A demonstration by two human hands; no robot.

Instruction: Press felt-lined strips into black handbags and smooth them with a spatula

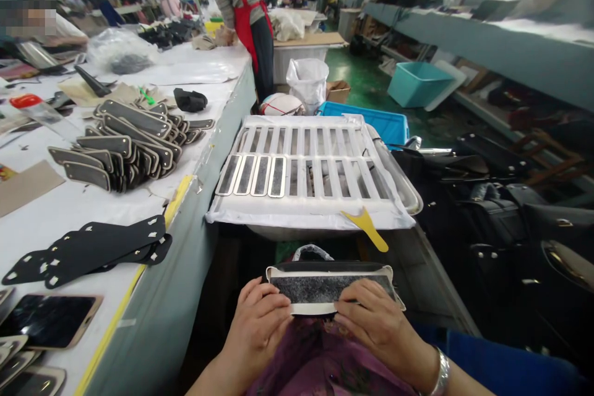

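In front of my lap I hold a long bag panel [306, 289] with a grey fuzzy middle and pale edging. My left hand [262, 318] is closed on its left end, thumb hidden. The fingers of my right hand [375, 318] press together on the lower pale edge, right of the middle. Behind the panel shows a dark edge and a clear-wrapped loop [313, 252]. Just beyond stands a white slatted rack [306, 203], with several pale-edged strips [277, 177] lying on its left side. A yellow scraper-like tool [369, 229] overhangs its front edge.
The table [185, 83] at left bears a pile of dark strips [134, 142], black cut pieces [102, 247] and a phone [53, 320]. Black bags [501, 216] crowd the right. Beyond the rack are a blue crate [366, 116] and a person in a red apron [245, 18].
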